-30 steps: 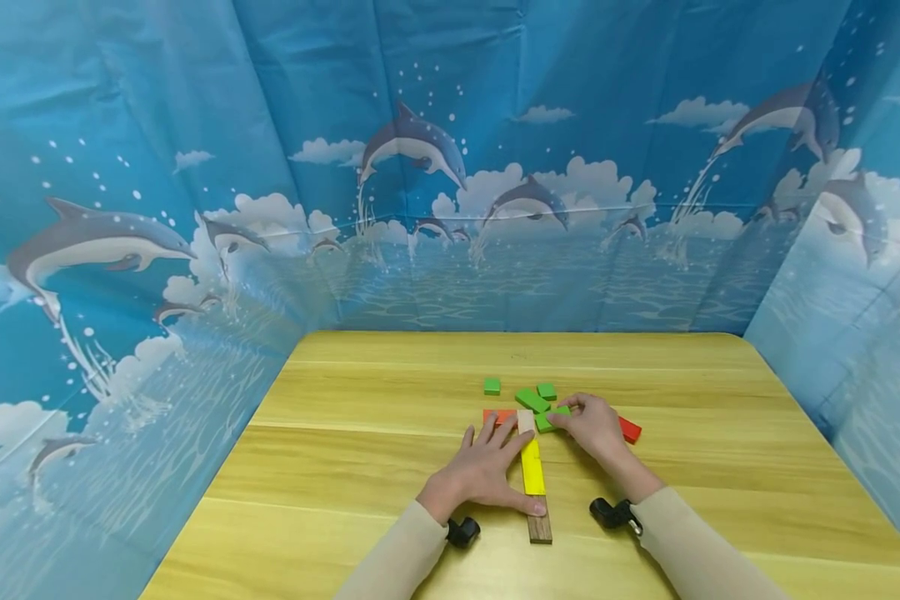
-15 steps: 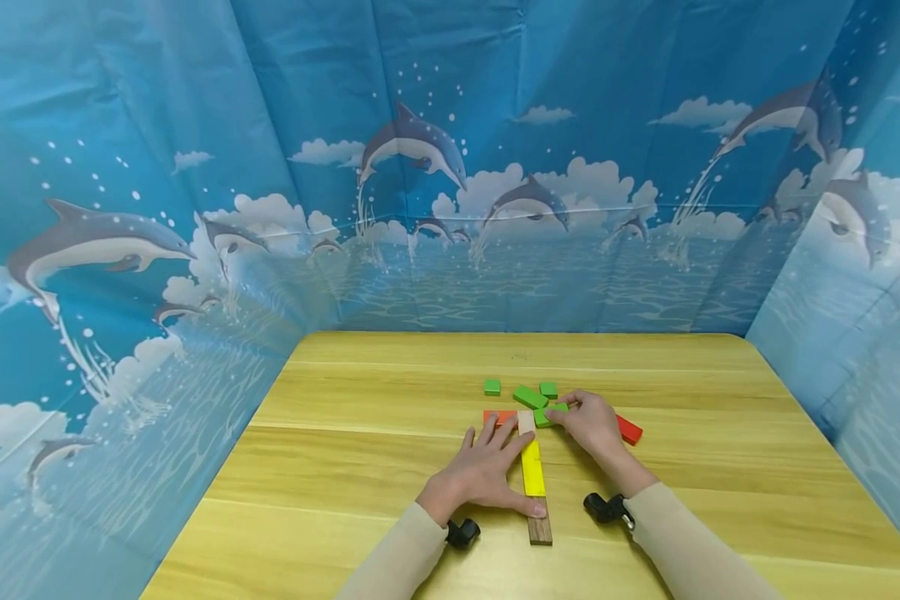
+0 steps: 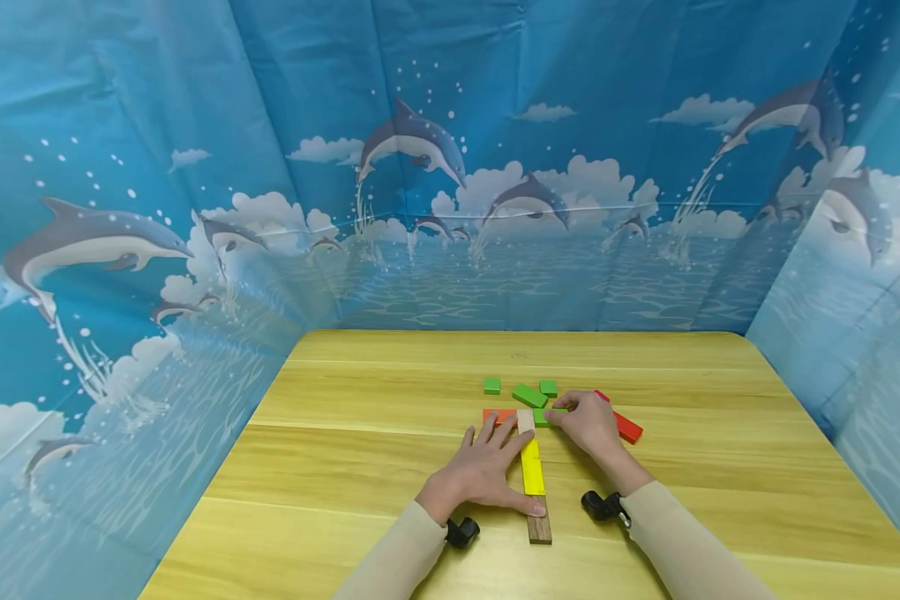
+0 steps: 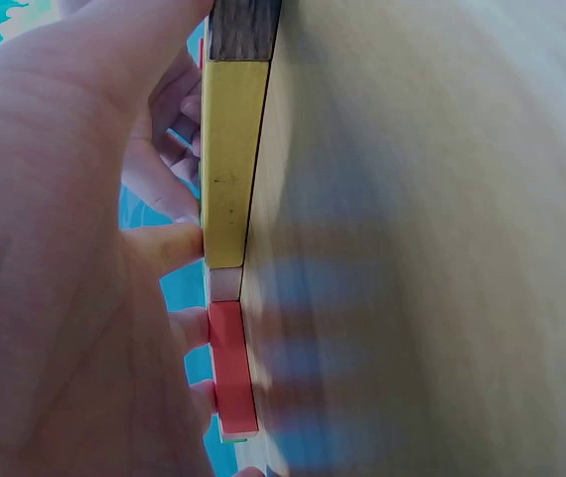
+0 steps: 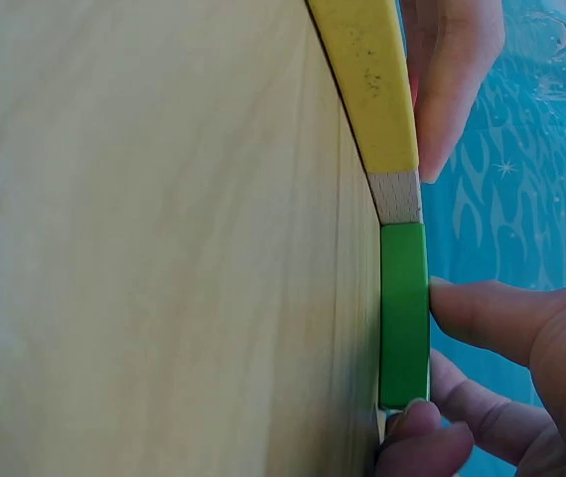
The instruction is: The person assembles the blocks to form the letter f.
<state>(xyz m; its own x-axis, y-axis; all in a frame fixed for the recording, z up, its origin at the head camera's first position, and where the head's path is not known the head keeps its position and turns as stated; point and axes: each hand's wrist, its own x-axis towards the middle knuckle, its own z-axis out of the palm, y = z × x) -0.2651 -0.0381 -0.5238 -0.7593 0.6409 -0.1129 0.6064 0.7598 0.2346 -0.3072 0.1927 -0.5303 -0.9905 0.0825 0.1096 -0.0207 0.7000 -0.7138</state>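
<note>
My left hand (image 3: 482,472) lies spread over a row of blocks, its fingertips on the orange-red block (image 3: 499,416) and near the pale block (image 3: 526,422), its thumb on the dark brown block (image 3: 540,530). Between the pale and brown blocks lies a yellow block (image 3: 532,468), in line with them. My right hand (image 3: 591,425) pinches a green block (image 5: 404,316), which lies flat with its end against the pale block. The orange-red block sits on the pale block's other side, so the row forms a T.
Beyond the row lie a longer green block (image 3: 530,396) and two small green blocks (image 3: 492,387). A red block (image 3: 628,427) and a pink piece (image 3: 602,396) show beside the right hand. A dolphin-print curtain (image 3: 450,275) hangs behind the wooden table (image 3: 330,467).
My right hand has slid the green block left and straightened it against the pale block. The pink piece has come into view behind that hand. My left hand has stayed put.
</note>
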